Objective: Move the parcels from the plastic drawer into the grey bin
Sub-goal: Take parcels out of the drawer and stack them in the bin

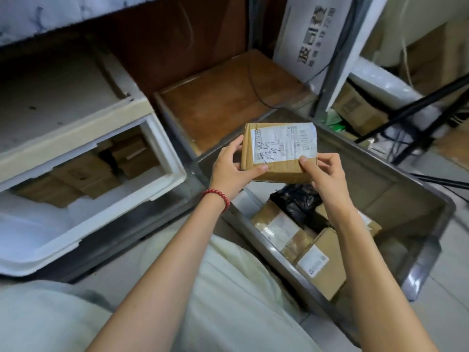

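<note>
A brown parcel (279, 153) with a white label is held over the grey bin (375, 179), the left hand (231, 168) pinching its nine o'clock edge and the right hand (322, 171) its five o'clock corner, above other parcels (322, 262) and a black bag (294, 201), with the open plastic drawer (167, 148) at nine o'clock holding brown boxes (81, 174).

A parcel storeroom: labelled cardboard parcels (322, 260) lie in a plastic drawer (163, 153) and a grey bin (368, 179)
</note>
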Demonstrator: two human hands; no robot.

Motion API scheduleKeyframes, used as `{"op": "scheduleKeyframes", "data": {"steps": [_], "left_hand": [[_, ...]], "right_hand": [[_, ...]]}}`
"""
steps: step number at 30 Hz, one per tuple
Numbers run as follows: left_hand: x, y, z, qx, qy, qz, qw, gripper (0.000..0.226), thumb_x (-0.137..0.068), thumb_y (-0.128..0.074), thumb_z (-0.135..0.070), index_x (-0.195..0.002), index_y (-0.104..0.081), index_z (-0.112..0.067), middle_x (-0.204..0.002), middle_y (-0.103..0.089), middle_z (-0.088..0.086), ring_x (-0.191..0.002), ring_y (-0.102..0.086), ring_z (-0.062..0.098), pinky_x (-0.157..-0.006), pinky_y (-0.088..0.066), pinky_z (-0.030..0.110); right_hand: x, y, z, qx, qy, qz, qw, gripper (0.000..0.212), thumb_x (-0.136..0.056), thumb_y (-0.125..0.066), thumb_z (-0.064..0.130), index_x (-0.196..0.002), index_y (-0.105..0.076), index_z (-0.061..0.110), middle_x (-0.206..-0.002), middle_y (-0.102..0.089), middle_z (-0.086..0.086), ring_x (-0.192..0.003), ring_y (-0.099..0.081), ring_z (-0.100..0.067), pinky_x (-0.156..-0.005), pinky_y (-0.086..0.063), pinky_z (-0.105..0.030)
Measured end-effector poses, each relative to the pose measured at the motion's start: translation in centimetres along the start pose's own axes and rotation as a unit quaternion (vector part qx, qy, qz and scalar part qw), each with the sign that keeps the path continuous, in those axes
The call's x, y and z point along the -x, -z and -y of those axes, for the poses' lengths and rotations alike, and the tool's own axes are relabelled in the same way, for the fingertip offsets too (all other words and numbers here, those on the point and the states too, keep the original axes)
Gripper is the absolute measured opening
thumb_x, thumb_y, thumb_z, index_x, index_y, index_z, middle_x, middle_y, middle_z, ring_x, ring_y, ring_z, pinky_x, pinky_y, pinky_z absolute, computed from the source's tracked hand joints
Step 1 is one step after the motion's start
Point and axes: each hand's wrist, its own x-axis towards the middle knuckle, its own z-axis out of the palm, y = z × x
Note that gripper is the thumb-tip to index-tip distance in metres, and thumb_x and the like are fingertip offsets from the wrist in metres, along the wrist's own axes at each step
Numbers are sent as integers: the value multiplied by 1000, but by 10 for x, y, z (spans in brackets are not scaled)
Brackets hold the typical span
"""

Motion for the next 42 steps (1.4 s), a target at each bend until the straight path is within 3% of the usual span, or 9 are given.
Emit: {"op": "scheduleKeyframes", "data": {"steps": [4,10,15,22,24,28,33,38,42], "left_hand": [[-12,-43,4,-21,2,55,998,82,-71,-83,-34,-141,-40,-33,-130,-45,-6,-117,-52,10,-98,-50,38],[-25,-88,6,-96,0,112,989,78,-79,-77,-29,-145,-36,-31,-133,-45,0,-117,-48,12,-100,-41,28],[-46,-104,16,-166,8,158,973,79,-77,-77,-24,-145,-37,-28,-137,-48,3,-125,-48,20,-106,-41,40],[-59,-127,41,-155,28,205,966,81,-74,-81,-19,-142,-39,-25,-135,-53,-4,-120,-52,16,-101,-43,31],[-61,-143,44,-161,21,227,960,81,-73,-82,-17,-142,-40,-24,-136,-53,-4,-120,-52,16,-101,-44,31],[-59,-178,55,-164,15,253,953,80,-74,-81,-15,-142,-39,-22,-136,-54,-5,-122,-52,14,-104,-43,32],[-55,-203,73,-165,19,275,947,78,-76,-79,-17,-142,-39,-25,-135,-54,-5,-118,-55,15,-104,-44,37],[-63,-207,78,-207,-13,316,926,82,-79,-76,-21,-148,-31,-27,-141,-49,-2,-126,-48,18,-108,-38,36],[-61,-208,79,-239,-9,320,917,80,-86,-68,-30,-151,-21,-34,-135,-46,5,-123,-45,20,-101,-36,33]], "right_hand": [[0,36,-17,-6,-36,-48,998,20,-89,-66,33,-98,-49,28,-116,-63,1,-104,-60,-10,-90,-48,-33],[4,65,-46,-28,-97,-102,990,28,-90,-65,31,-109,-46,25,-122,-59,1,-106,-59,-7,-76,-45,-20],[-1,65,-71,-15,-139,-115,983,26,-89,-68,27,-100,-45,23,-116,-65,-5,-95,-61,-9,-77,-45,-23],[-15,61,-101,-11,-155,-181,971,37,-88,-69,20,-111,-41,24,-112,-62,5,-109,-60,-12,-100,-47,-35],[-17,65,-110,2,-165,-216,962,44,-86,-71,20,-118,-41,23,-123,-61,-1,-114,-58,-14,-102,-46,-38],[-17,84,-117,47,-180,-262,947,53,-88,-69,19,-132,-41,15,-122,-55,6,-114,-52,-10,-96,-41,-23],[-19,102,-129,96,-197,-290,932,60,-85,-71,17,-135,-39,16,-133,-56,-1,-125,-51,-20,-107,-40,-36],[-15,97,-129,175,-170,-279,929,82,-88,-68,13,-152,-16,11,-152,-30,-5,-141,-28,-21,-110,-17,-18],[-14,88,-131,270,-162,-289,904,85,-91,-64,22,-154,-8,10,-160,-5,-9,-148,-8,-23,-119,-12,-33]]}}
